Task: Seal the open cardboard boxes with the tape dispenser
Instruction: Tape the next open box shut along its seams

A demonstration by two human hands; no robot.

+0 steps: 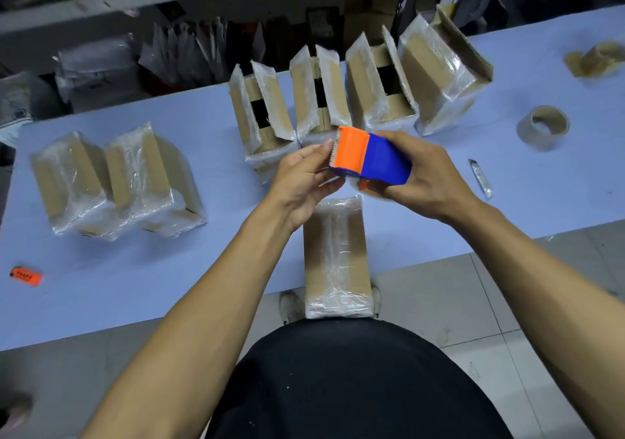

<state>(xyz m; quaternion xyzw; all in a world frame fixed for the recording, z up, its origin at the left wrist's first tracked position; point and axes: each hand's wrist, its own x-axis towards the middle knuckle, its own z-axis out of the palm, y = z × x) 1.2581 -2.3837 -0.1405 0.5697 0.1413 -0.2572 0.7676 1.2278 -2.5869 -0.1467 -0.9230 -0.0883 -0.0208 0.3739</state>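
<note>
While right hand point(427, 181) grips tape dispenser point(370, 157) body, left hand point(302, 178) pinches by blade; light, stiff plastic w/ sharp teeth.

- Light is even and soft, from overhead; it looks bright and cool on the table point(101, 303).
- Shadows are faint: only a pale smudge lies under the boxes point(118, 181) well left of the fingers point(324, 149).
- Glare flecks the plastic wrap on the box point(334, 256) just below the fingers and on the row beyond them.
- The dispenser point(370, 157) between the fingers looks sharp and strongly coloured.
- The shelves point(169, 5) far beyond the fingers are dim and soft.
- Wide-angle bending curves the table edge and stretches the forearms toward the lower corners.
</note>
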